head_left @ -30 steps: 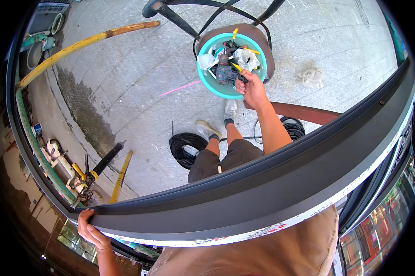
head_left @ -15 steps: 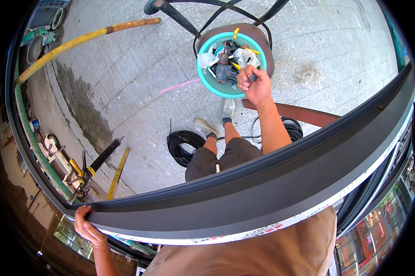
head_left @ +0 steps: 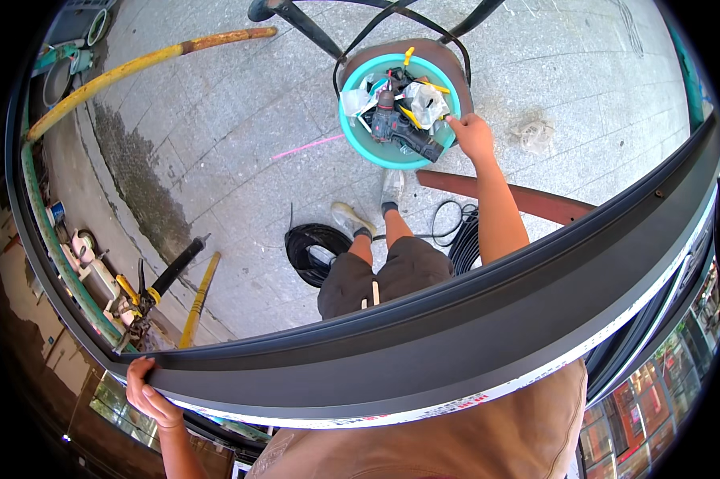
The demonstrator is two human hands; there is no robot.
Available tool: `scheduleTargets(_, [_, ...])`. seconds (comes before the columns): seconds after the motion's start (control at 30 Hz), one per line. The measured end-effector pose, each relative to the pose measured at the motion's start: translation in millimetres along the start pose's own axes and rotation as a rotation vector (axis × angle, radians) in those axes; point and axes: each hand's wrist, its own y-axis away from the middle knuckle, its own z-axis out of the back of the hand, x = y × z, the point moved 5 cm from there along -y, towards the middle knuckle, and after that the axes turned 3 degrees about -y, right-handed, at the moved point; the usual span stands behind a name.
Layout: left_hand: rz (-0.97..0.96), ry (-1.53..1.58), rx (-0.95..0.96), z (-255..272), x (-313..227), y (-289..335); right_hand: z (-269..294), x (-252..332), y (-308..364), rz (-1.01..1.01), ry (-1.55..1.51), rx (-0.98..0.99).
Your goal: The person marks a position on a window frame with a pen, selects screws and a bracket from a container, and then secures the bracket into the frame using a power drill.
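Observation:
A large dark grey metal frame (head_left: 424, 343), with a white printed strip along its near edge, stretches across in front of my body. My left hand (head_left: 151, 393) grips the frame at its lower left corner, fingers over the edge. Beyond the frame, my right hand (head_left: 473, 137) is at the right rim of a turquoise basin (head_left: 358, 137). Its fingers are curled in, thumb side towards the basin; what they pinch, if anything, is too small to tell. In the basin lie a cordless drill (head_left: 393, 126), a crumpled clear plastic bag (head_left: 428, 104) and yellow-handled tools.
The basin sits on a brown chair seat (head_left: 368, 54). Coils of black cord (head_left: 300, 257) lie by my feet. A caulking gun (head_left: 176, 273), a yellow pole (head_left: 200, 299) and a rusty yellow pipe (head_left: 136, 77) are on the left. A reddish-brown bar (head_left: 527, 199) lies at right.
My right hand has moved right, from over the basin's near right side to its right rim, uncovering the drill's handle end. My left hand stays on the frame.

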Motion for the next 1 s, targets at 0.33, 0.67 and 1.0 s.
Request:
scheduleTargets(0.33, [-0.003, -0.001, -0.004, 1.3, 3.3, 3.7, -60.9, 13.0, -38.8, 0.251, 0.669, 0.028])
scheduleTargets(0.67, [0.007, -0.001, -0.005, 0.5, -1.3, 1.2, -44.0, 21.7, -43.7, 0.236, 0.616, -0.134])
scheduleTargets(1.0, [-0.002, 0.034, -0.014, -3.6, -10.9, 1.4, 59.1, 45.7, 1.6, 0.227, 0.412, -0.396])
